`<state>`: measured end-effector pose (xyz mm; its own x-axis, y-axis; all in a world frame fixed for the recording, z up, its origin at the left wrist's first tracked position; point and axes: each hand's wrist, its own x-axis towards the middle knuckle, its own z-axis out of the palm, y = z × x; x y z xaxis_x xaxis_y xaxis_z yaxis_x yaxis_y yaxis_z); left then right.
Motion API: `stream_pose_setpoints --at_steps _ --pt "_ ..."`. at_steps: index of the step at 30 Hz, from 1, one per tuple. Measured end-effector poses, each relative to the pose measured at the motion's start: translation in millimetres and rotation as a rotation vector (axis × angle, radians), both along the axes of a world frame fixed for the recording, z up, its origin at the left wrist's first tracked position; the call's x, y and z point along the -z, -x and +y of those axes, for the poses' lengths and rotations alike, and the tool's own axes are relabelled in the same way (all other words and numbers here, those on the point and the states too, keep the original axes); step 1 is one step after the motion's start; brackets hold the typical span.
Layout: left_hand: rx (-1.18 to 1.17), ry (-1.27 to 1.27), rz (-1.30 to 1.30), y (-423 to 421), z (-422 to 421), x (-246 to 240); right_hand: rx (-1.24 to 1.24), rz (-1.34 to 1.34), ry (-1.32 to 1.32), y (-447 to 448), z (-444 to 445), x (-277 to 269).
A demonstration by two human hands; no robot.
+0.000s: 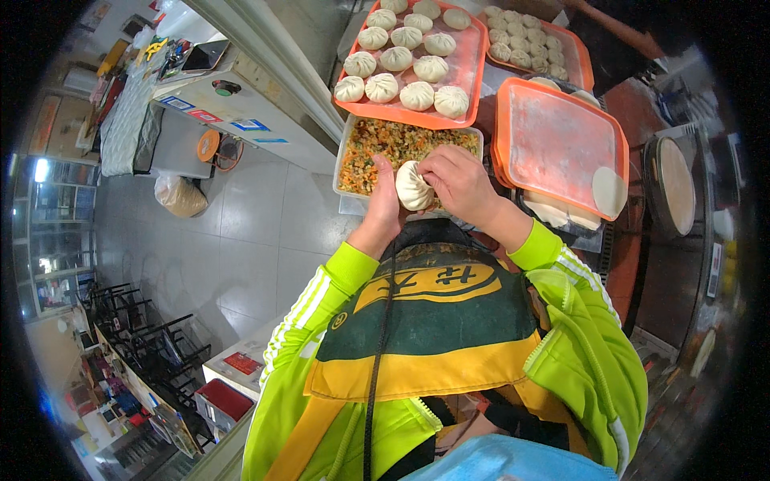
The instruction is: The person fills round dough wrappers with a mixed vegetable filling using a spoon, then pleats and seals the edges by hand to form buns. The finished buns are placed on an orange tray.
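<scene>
A pleated dough bun rests in my left hand, with the thumb along its left side. My right hand pinches the bun's pleated edge between thumb and fingers. Both hands are over the near edge of a white rectangular tub of chopped vegetable filling. Beyond the tub, an orange tray bears several pleated buns in rows. To the right lies a stack of orange trays; its floury top tray holds one round dough wrapper at the near right corner.
Another orange tray of closely set buns stands at the back right, near another person's forearm. Dough sheets show under the tray stack. A white counter and tiled floor lie left; round pans stand far right.
</scene>
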<state>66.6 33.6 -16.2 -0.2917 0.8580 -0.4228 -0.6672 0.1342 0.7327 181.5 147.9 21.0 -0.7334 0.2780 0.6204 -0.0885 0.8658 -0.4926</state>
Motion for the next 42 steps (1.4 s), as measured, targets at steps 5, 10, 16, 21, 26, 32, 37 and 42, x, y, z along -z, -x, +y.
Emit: stream_pose_setpoints --at_steps 5,10,16,21,26,32,37,42 --pt "-0.061 -0.033 0.013 2 -2 -6 0.000 -0.008 0.014 2 0 -5" --pt "-0.239 0.082 -0.036 -9 5 -18 -0.013 -0.001 0.021 5 -5 0" --pt "0.066 0.073 0.022 10 -9 -15 -0.035 0.005 0.010 4 -7 -4" --pt "0.120 -0.098 -0.071 19 -12 -7 0.006 0.011 0.051 3 -6 -2" --pt "0.058 -0.015 0.014 10 -7 -14 -0.051 0.012 -0.003 3 -2 1" --pt "-0.088 0.013 -0.046 6 -1 -16 0.004 -0.107 0.269 -1 -8 -6" --pt "-0.058 -0.013 -0.057 4 -2 -14 -0.016 -0.123 0.305 -1 -8 5" --pt "-0.056 0.009 -0.057 3 0 -11 -0.024 -0.067 0.257 2 -6 6"
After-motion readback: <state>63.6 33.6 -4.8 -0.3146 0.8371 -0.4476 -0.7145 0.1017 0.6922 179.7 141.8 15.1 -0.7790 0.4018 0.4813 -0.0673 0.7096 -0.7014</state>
